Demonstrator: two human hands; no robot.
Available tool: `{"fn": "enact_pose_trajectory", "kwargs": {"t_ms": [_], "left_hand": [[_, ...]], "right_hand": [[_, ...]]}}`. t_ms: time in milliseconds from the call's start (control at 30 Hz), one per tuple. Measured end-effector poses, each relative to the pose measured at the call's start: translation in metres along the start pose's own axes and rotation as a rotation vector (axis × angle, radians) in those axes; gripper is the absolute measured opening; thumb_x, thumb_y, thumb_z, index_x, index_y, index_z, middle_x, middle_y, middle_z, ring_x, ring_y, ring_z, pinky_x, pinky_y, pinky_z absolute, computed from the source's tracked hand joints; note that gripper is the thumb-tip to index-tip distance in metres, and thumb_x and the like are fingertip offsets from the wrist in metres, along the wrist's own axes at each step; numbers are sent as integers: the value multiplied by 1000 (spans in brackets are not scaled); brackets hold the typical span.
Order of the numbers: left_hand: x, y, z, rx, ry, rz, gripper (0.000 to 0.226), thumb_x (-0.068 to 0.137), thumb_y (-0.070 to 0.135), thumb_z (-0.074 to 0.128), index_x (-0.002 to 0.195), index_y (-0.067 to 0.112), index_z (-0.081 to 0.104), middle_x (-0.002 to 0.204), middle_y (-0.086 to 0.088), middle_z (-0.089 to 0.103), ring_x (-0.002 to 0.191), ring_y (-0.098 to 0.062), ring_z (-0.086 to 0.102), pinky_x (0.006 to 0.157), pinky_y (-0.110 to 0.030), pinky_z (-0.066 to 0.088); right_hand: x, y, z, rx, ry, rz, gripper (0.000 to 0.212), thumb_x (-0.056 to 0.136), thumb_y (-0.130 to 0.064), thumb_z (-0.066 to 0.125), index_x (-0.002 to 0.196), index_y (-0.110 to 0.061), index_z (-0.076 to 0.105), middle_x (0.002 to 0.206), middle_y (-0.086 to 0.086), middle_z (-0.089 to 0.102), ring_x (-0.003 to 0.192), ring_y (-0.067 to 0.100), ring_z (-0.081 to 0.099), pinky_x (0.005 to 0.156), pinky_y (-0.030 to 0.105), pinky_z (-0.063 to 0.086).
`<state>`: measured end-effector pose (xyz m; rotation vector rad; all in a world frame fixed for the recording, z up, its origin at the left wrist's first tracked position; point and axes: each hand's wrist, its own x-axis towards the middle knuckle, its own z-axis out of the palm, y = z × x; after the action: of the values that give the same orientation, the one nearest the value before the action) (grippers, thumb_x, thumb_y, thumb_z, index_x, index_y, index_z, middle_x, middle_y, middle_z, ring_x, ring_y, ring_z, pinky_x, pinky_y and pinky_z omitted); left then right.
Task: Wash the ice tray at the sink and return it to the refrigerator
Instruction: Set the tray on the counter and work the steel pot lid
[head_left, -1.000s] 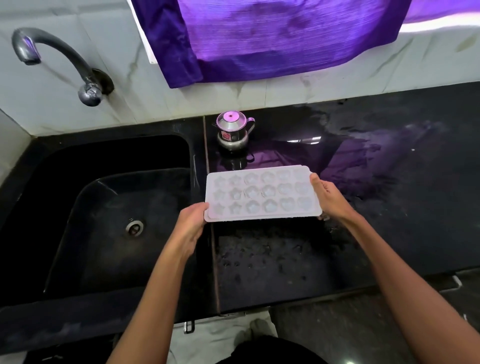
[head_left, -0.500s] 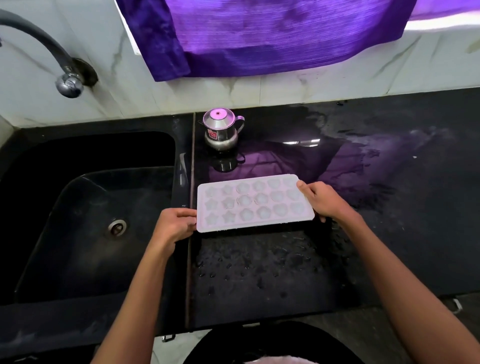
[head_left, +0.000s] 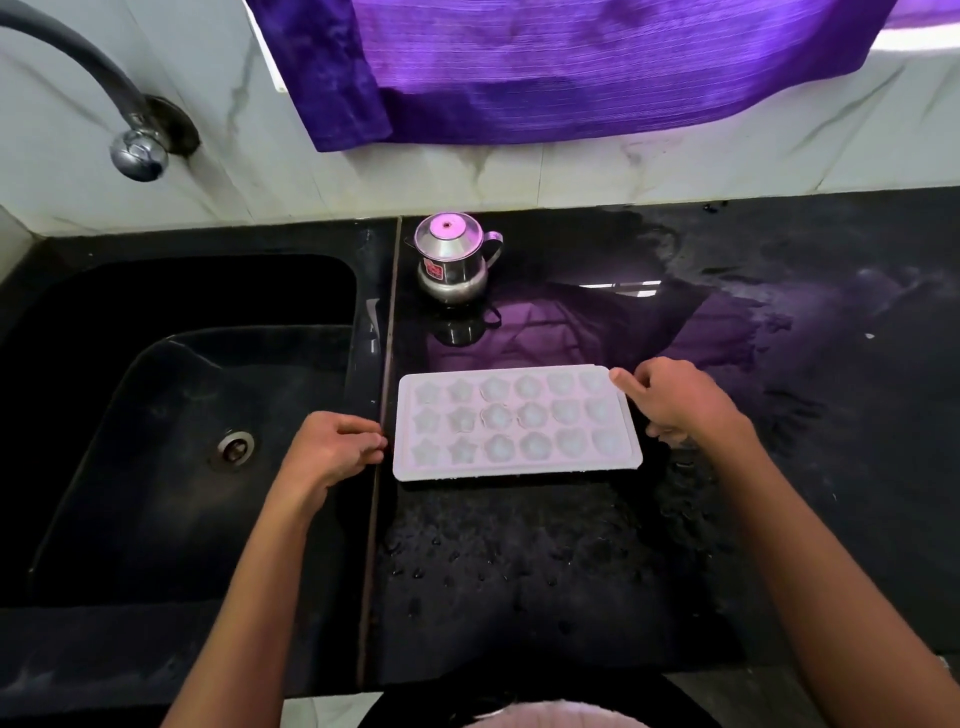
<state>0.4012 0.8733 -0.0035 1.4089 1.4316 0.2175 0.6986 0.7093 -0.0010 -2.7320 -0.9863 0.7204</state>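
Lying flat on the wet black table (head_left: 571, 561), the ice tray (head_left: 514, 422) sits just right of the sink (head_left: 156, 467). At its nine o'clock the left hand (head_left: 332, 452) hangs loosely curled, just beside its short edge, gripping nothing. At three o'clock the right hand (head_left: 680, 402) touches the far corner with loose fingers. At twelve o'clock stands a small steel pot (head_left: 454, 257), the tap (head_left: 104, 98) beyond at ten.

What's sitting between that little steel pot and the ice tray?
Nothing: in the head view only bare, glossy black countertop separates the steel pot from the ice tray.
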Motion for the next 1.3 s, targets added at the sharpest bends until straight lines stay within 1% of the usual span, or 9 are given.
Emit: {"fn": "enact_pose_trajectory", "kwargs": {"t_ms": [133,267,367,533,633,700,833,1000,1300], "left_hand": [[13,15,-4,-48,44,59,8,90,3,59,92,6,67,78,-4,69,57,-6,65,69,-22,50],[35,42,3,-64,62,153,18,91,9,61,106,3,66,87,-7,70,70,-10,64,72,-23,51],[52,69,14,-113,70,268,31,90,15,64,118,0,62,102,-11,69,71,-4,65,63,-9,49],[83,110,42,-265,66,362,65,82,23,74,136,-1,47,133,-10,56,120,-17,56,96,-19,46],[99,120,55,-288,23,411,63,75,33,78,129,11,55,126,-1,63,116,-11,59,103,-31,46],[103,121,58,-314,21,414,67,69,40,79,127,17,54,123,2,63,115,-9,59,102,-30,46],[119,119,61,-341,7,398,70,68,42,81,128,19,53,124,3,63,116,-8,58,101,-28,46],[131,116,68,-356,7,432,56,79,30,77,127,21,50,126,4,60,118,-7,55,99,-23,44],[129,110,77,-393,-72,481,55,82,21,73,131,15,49,122,5,62,114,-7,58,93,-18,48]], "right_hand": [[17,-10,-10,4,42,-55,47,93,-58,38,82,-17,58,78,4,63,77,28,63,76,42,55],[41,-36,-20,57,15,-149,47,92,-58,39,84,-16,61,93,6,67,88,28,61,83,41,50],[58,-68,-25,131,38,-233,46,93,-53,43,96,-11,61,98,5,66,94,26,60,87,39,48],[91,-122,-28,488,57,-388,54,93,-46,50,130,-7,46,126,9,55,115,20,54,97,32,43],[110,-139,-27,631,-29,-405,66,92,-48,51,141,-9,34,141,8,43,126,16,44,105,30,39],[115,-144,-22,686,-74,-416,61,91,-47,52,138,-11,37,133,4,49,115,9,48,98,25,42],[131,-150,-10,718,-138,-455,39,92,-42,55,104,-6,52,79,0,49,67,8,43,58,21,37],[145,-151,-6,904,-217,-461,26,91,-33,60,89,-12,44,65,-7,41,54,5,34,55,25,30],[126,-142,3,1043,-115,-355,20,88,-26,63,79,-16,49,71,0,54,63,9,47,63,28,39]]}}
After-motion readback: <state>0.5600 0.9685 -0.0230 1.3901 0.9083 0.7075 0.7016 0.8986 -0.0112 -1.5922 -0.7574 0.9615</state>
